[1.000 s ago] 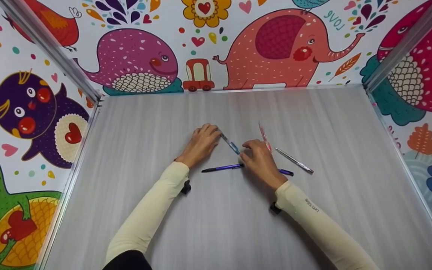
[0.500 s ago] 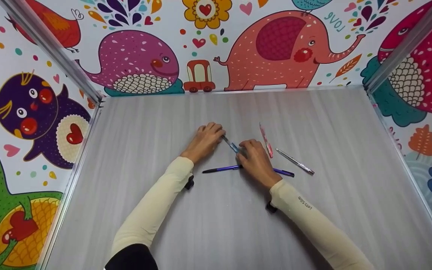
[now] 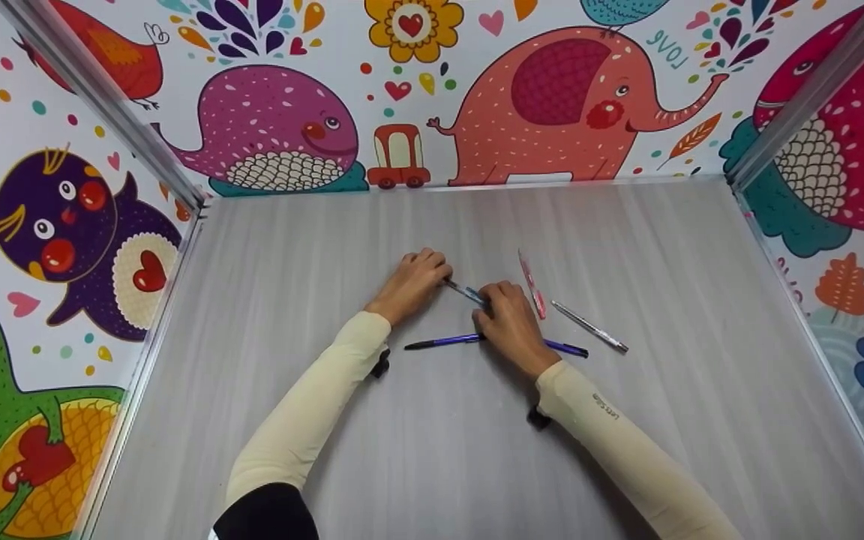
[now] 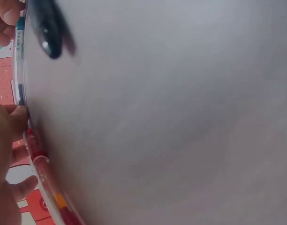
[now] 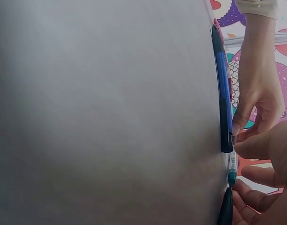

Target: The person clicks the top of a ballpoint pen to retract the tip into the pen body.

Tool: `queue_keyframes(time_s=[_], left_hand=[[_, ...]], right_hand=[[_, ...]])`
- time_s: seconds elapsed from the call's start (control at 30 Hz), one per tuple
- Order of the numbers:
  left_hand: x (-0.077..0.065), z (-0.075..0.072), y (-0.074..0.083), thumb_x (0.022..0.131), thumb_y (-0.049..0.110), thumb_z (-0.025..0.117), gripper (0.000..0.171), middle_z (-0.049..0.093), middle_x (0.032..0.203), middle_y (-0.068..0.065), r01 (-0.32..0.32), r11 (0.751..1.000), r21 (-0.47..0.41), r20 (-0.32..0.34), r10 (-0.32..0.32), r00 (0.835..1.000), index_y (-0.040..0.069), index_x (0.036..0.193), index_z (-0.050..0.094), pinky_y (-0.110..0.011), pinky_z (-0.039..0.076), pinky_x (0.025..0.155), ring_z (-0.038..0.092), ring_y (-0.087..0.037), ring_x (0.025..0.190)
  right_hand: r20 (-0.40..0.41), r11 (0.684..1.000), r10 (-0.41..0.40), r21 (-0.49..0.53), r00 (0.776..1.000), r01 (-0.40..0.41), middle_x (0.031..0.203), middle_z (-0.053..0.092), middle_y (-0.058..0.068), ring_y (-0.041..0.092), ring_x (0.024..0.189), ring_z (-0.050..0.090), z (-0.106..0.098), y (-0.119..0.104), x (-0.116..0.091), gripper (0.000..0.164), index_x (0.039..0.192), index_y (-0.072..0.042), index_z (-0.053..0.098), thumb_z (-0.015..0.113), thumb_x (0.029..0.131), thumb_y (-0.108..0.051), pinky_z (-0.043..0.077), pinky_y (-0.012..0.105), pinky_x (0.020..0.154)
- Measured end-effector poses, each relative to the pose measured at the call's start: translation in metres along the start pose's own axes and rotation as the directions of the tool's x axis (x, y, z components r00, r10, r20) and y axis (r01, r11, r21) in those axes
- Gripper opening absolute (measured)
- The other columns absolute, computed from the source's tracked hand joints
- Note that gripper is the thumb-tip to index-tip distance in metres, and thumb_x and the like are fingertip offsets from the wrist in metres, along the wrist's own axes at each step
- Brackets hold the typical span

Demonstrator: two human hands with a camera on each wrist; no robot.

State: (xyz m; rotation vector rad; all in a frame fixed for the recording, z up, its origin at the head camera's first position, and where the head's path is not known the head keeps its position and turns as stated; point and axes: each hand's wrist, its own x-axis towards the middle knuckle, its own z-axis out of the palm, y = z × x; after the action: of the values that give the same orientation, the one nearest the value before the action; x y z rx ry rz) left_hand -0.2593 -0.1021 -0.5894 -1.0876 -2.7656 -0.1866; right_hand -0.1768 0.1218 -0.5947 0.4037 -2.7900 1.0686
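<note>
One clear pen with a teal end [image 3: 466, 292] spans the gap between the two hands, slanting across the grey desk [image 3: 417, 450] just beyond a blue pen [image 3: 443, 342]. The left hand [image 3: 409, 285] has a narrow grip: thumb and finger pinch the clear end of that pen, as both wrist views show. The right hand [image 3: 511, 322] curls at the teal end, its fingers close about it, though I cannot tell whether its grip is firm on the pen or only rests against it. The blue pen lies with its black end pointing left, its other end running in by the right hand, and a second blue pen [image 3: 568, 349] pokes out from the right side of the same hand. Just beside the right hand, on its far side, lies a pink pen [image 3: 532, 286], with a silvery clear pen [image 3: 589, 326] slanting near its lower end. The left wrist view also shows a red pen [image 4: 49, 187] with an orange band, close by the left hand. Pale sleeves [image 3: 312, 405] cover both forearms, and brightly printed walls [image 3: 402, 97] edge the desk.
</note>
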Motion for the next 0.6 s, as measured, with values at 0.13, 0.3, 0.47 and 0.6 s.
queue_keyframes(time_s=[0.13, 0.3, 0.47, 0.6], left_hand=[[-0.002, -0.002, 0.002, 0.109, 0.009, 0.070, 0.012, 0.072, 0.121, -0.008, -0.007, 1.000, 0.010, 0.002, 0.007, 1.000, 0.011, 0.117, 0.079, -0.053, 0.054, 0.108, 0.065, -0.027, 0.118], [-0.008, -0.008, 0.008, 0.109, 0.010, 0.071, 0.011, 0.073, 0.119, -0.007, -0.009, 1.000, 0.002, 0.012, 0.009, 1.000, 0.011, 0.117, 0.079, -0.053, 0.053, 0.110, 0.066, -0.027, 0.117], [-0.011, -0.017, 0.018, 0.108, 0.007, 0.071, 0.012, 0.073, 0.120, -0.009, -0.008, 1.000, -0.016, -0.011, 0.008, 1.000, 0.009, 0.118, 0.078, -0.051, 0.053, 0.112, 0.065, -0.027, 0.117], [-0.013, -0.024, 0.026, 0.107, 0.009, 0.073, 0.013, 0.073, 0.119, -0.009, -0.014, 0.999, -0.038, -0.044, 0.012, 0.999, 0.009, 0.118, 0.079, -0.049, 0.051, 0.114, 0.065, -0.027, 0.118]], right_hand=[[0.007, 1.000, 0.009, 0.019, 1.000, -0.009, 0.115, 0.068, 0.017, 0.034, 0.108, 0.061, -0.001, 0.001, 0.000, 0.026, 0.121, 0.002, 0.073, 0.081, 0.098, -0.005, 0.053, 0.050, 0.097], [0.030, 0.998, 0.024, 0.060, 0.999, -0.026, 0.117, 0.068, 0.015, 0.032, 0.111, 0.061, -0.006, 0.005, -0.004, 0.024, 0.122, 0.001, 0.072, 0.079, 0.099, -0.003, 0.053, 0.049, 0.100], [-0.003, 0.994, -0.011, 0.105, 1.000, 0.011, 0.118, 0.070, 0.015, 0.032, 0.113, 0.065, -0.015, 0.009, -0.008, 0.025, 0.121, 0.001, 0.073, 0.081, 0.097, -0.001, 0.054, 0.050, 0.102], [-0.029, 0.992, -0.058, 0.108, 0.998, 0.061, 0.115, 0.073, 0.015, 0.033, 0.110, 0.067, -0.022, 0.010, -0.010, 0.025, 0.118, 0.001, 0.075, 0.083, 0.095, 0.000, 0.054, 0.051, 0.100]])
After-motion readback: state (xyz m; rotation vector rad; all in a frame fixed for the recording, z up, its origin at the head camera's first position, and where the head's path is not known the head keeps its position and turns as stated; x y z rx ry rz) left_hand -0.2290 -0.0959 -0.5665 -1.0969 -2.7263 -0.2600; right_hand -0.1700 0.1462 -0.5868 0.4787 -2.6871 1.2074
